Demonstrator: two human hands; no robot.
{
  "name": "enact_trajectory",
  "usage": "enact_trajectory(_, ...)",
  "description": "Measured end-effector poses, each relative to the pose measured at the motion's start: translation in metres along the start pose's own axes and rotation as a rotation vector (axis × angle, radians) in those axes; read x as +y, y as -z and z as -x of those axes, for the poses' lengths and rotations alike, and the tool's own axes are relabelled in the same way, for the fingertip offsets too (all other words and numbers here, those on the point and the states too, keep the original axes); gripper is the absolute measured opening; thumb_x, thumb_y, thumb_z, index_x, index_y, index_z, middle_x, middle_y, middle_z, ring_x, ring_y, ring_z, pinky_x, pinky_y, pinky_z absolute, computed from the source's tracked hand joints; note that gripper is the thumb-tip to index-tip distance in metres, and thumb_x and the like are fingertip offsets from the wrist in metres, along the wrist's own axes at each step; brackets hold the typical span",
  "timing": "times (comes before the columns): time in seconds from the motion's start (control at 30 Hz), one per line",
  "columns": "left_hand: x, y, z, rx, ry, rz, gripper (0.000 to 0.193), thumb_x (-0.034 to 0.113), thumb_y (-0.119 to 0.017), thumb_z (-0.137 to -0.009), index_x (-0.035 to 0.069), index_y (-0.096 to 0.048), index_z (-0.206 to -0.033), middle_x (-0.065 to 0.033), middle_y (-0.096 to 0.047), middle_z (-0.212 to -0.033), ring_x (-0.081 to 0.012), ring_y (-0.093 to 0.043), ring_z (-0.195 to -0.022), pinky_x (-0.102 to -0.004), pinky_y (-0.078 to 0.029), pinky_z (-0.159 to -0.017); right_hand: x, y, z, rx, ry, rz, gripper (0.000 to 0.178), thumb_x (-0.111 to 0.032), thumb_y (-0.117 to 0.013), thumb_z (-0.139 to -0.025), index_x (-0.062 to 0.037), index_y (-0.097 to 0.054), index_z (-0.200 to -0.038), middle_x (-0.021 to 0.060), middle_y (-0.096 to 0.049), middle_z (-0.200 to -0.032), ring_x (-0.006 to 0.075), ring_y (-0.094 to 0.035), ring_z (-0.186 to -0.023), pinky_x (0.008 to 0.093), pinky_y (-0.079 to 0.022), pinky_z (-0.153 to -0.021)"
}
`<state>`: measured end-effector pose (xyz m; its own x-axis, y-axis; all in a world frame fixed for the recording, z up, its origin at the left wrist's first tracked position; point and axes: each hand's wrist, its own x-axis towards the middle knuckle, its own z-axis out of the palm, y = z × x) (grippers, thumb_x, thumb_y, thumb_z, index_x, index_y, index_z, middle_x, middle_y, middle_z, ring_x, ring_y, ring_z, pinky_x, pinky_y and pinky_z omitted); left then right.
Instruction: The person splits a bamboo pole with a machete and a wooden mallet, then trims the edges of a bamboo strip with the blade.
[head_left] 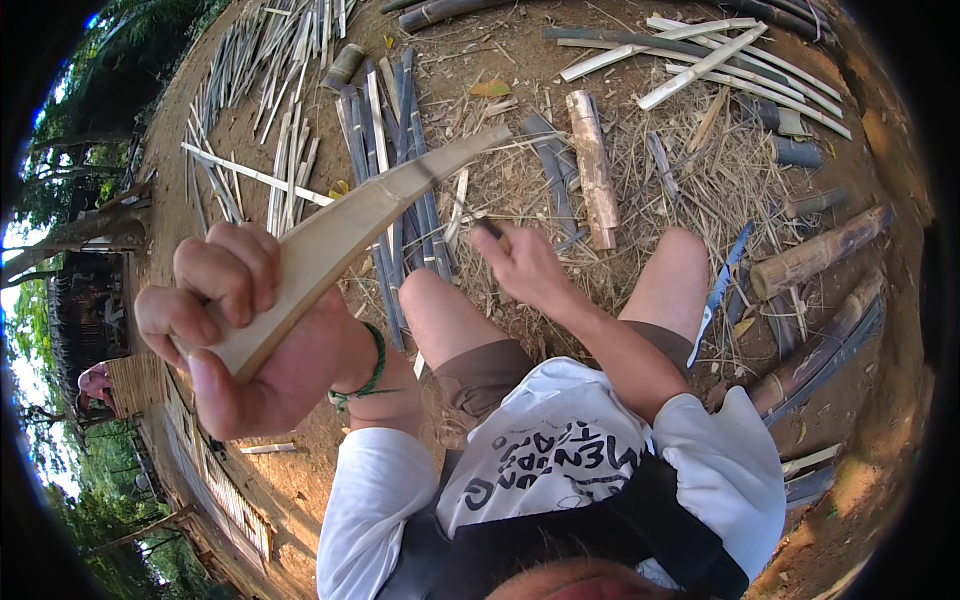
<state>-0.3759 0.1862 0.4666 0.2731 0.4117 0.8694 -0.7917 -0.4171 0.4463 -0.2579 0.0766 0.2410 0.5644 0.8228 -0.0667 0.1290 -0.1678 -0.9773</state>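
Note:
My left hand (235,320) is raised at the left, its fingers wrapped round the broad near end of a pale split bamboo strip (335,230). The strip slants up and away to the right, narrowing toward its far end. In front of my knees, my right hand (535,268) is closed on the dark handle of a knife (488,229). Its thin blade points up and left against the strip's far part; the blade is blurred, so I cannot tell whether it touches or cuts in.
A thick bamboo log (594,165) lies ahead on ground strewn with shavings. Dark bamboo splits (405,150) lie left of it. A saw with a blue blade (727,270) rests by my right knee. Pale strips (705,65) are piled far right, with cut bamboo lengths (820,252) nearer.

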Motion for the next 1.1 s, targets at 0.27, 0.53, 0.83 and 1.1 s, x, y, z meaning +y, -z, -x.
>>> enact_trajectory(0.27,-0.01,0.035,-0.028,-0.028,0.037,0.021,0.02,0.027,-0.052,-0.087,0.011,-0.042,-0.081,-0.0039,-0.038,-0.067,-0.0127,-0.034,-0.057,-0.0267,-0.028,-0.054,0.163,0.022,-0.084,0.072,-0.445,0.158,0.062,-0.056,-0.051,-0.104,0.0005,-0.071,-0.087,-0.0036,-0.046,-0.052,0.0117,-0.042,-0.041,0.0315,-0.03,-0.039)
enact_trajectory(0.53,-0.008,0.046,-0.028,0.02,0.059,0.01,0.017,0.026,-0.051,-0.086,0.011,-0.043,-0.08,-0.0041,-0.038,-0.066,-0.0131,-0.034,-0.056,-0.0273,-0.028,-0.053,0.126,-0.011,-0.046,-0.036,0.214,0.105,0.073,-0.066,-0.048,-0.101,0.0002,-0.069,-0.078,0.0045,-0.055,-0.056,0.0199,-0.05,-0.044,0.0404,-0.04,-0.044)
enact_trajectory(0.83,-0.013,0.06,-0.056,0.146,0.063,-0.122,0.024,0.026,-0.052,-0.084,0.014,-0.04,-0.067,-0.0012,-0.032,-0.057,-0.0115,-0.032,-0.049,-0.0259,-0.028,-0.045,0.188,0.006,-0.101,0.046,-0.511,0.231,0.075,-0.065,-0.05,-0.1,0.0022,-0.07,-0.075,0.0139,-0.067,-0.066,0.0251,-0.066,-0.059,0.0461,-0.049,-0.058)
enact_trajectory(1.1,0.03,0.077,-0.088,0.121,0.202,-0.175,0.023,0.028,-0.054,-0.08,0.014,-0.041,-0.067,-0.0024,-0.034,-0.061,-0.0125,-0.03,-0.053,-0.0276,-0.027,-0.052,0.09,-0.023,-0.002,-0.091,-0.161,0.088,0.068,-0.063,-0.055,-0.099,-0.0007,-0.067,-0.073,0.011,-0.058,-0.056,0.0266,-0.061,-0.055,0.0441,-0.046,-0.056)
